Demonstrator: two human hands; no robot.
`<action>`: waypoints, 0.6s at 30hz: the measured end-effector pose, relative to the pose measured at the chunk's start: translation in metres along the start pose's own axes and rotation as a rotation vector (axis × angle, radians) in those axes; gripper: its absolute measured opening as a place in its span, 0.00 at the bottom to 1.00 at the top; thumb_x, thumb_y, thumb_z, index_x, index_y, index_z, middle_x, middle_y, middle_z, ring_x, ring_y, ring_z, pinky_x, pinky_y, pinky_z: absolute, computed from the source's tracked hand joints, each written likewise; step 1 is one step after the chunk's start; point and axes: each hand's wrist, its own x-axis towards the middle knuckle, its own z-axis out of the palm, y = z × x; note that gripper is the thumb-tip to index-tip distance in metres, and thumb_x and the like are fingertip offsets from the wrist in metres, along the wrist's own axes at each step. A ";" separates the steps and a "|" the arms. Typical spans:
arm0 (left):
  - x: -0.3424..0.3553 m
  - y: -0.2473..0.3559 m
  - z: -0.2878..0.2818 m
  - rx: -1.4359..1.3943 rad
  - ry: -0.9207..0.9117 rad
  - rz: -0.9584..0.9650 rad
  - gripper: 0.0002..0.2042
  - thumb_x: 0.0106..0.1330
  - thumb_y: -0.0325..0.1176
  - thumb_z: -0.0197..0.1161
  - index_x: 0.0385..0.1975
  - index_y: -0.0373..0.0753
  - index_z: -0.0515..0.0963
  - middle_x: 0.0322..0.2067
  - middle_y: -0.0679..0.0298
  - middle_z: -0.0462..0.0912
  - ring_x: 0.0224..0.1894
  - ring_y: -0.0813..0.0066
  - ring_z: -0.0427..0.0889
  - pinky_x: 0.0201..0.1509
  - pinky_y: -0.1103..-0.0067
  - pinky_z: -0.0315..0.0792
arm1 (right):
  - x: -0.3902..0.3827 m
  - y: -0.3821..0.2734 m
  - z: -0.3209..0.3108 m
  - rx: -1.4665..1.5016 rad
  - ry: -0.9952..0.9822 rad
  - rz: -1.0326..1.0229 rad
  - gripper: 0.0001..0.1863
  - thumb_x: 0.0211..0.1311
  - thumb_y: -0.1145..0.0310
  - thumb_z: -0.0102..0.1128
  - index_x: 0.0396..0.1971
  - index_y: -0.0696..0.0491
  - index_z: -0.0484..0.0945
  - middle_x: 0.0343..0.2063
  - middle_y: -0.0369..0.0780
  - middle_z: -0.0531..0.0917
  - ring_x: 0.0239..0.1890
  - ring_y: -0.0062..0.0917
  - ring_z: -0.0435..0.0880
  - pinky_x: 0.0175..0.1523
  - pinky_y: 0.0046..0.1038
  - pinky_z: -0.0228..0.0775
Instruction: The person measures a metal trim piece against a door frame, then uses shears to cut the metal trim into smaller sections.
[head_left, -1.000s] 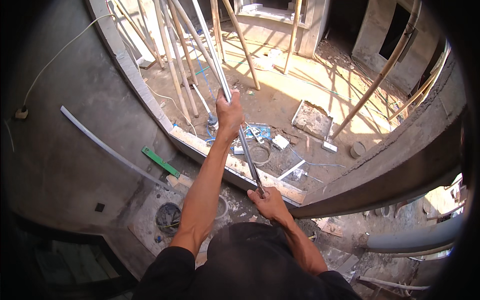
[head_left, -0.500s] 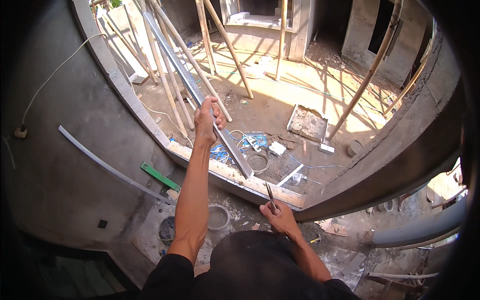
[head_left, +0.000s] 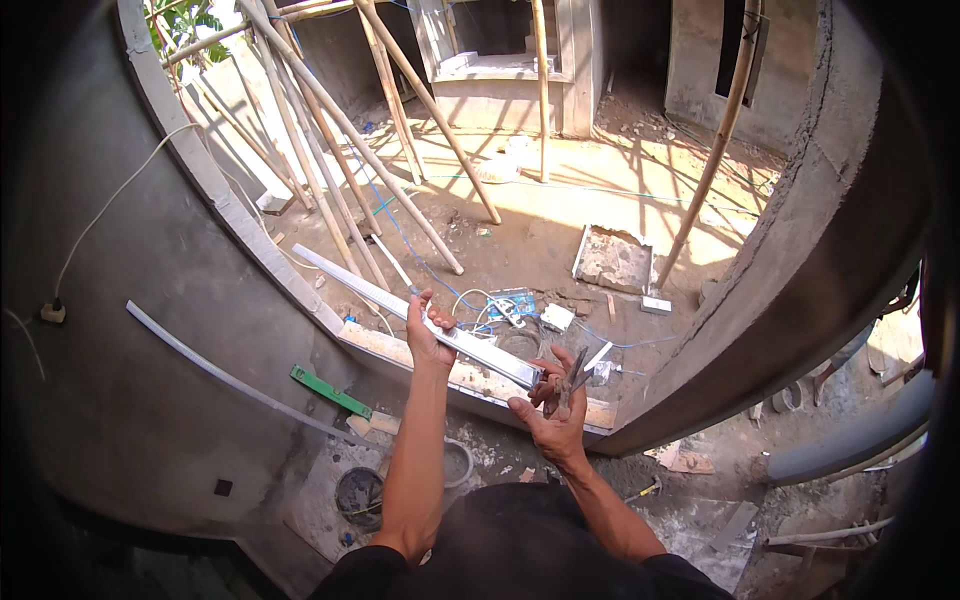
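My left hand [head_left: 430, 335] is closed around a long, shiny metal channel [head_left: 490, 357], which slants from the far left down toward my right hand. The channel's near end lies right by the fingers of my right hand [head_left: 558, 420]. Dark metal snips [head_left: 578, 370] sit in that right hand, their pointed blades turned up and away from me. Some right fingers curl at the channel's end; whether they touch it I cannot tell. Below both hands runs the window opening's sill [head_left: 480, 378], with a pale top.
Walls frame the opening. Bamboo poles [head_left: 430, 100] lean beyond it. Outside lie a bucket [head_left: 520, 345], a blue-and-white item [head_left: 512, 305] and a square frame [head_left: 612, 258]. Inside are a green level [head_left: 330, 390], a curved strip [head_left: 230, 375] against the wall, and buckets [head_left: 360, 497].
The channel has swung down from steep to a flatter slant, its near end shifting right. My right hand has risen to that end with the snips. The view has shifted slightly.
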 end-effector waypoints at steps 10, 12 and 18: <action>-0.028 -0.001 -0.053 -0.230 0.194 -0.078 0.12 0.78 0.40 0.50 0.40 0.37 0.71 0.20 0.68 0.69 0.25 0.80 0.76 0.32 0.81 0.80 | 0.033 -0.013 0.022 0.105 -0.104 -0.215 0.46 0.56 0.79 0.74 0.70 0.56 0.53 0.49 0.44 0.81 0.43 0.18 0.80 0.52 0.22 0.72; -0.030 0.000 -0.072 -0.219 0.173 -0.109 0.11 0.78 0.38 0.50 0.41 0.36 0.71 0.23 0.66 0.74 0.31 0.74 0.82 0.37 0.78 0.84 | 0.042 -0.019 0.032 0.141 -0.160 -0.228 0.46 0.56 0.78 0.74 0.70 0.56 0.53 0.48 0.43 0.81 0.42 0.17 0.80 0.51 0.22 0.72; -0.030 0.008 -0.121 -0.418 -0.044 -0.298 0.16 0.80 0.40 0.46 0.42 0.31 0.71 0.35 0.58 0.82 0.44 0.65 0.86 0.49 0.70 0.86 | 0.063 -0.035 0.070 0.124 -0.315 -0.314 0.42 0.58 0.75 0.73 0.69 0.58 0.55 0.47 0.41 0.81 0.38 0.14 0.76 0.46 0.19 0.70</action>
